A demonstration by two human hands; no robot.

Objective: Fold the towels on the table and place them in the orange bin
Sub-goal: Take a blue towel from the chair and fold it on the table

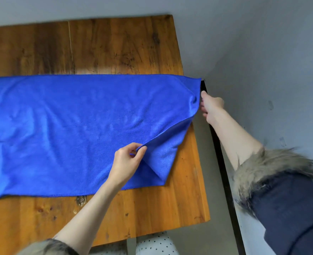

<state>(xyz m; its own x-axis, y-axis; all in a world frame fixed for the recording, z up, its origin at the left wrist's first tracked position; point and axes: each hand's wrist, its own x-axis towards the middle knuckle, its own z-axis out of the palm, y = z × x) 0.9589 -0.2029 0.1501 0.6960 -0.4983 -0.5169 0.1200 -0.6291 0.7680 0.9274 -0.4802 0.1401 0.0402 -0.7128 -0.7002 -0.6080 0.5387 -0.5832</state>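
Blue towel [69, 126], first fold begun: our left hand [128, 161] and right hand [210, 107] pinch its 3 o'clock corners; bin unseen.

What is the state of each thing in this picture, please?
blue towel: spread along the table, right end lifted, not yet folded
left hand: pinches the towel's near right corner
right hand: grips the towel's far right end
wooden table: partly covered by the towel

No text, label, brand, number or sign can be read anywhere in the head view.
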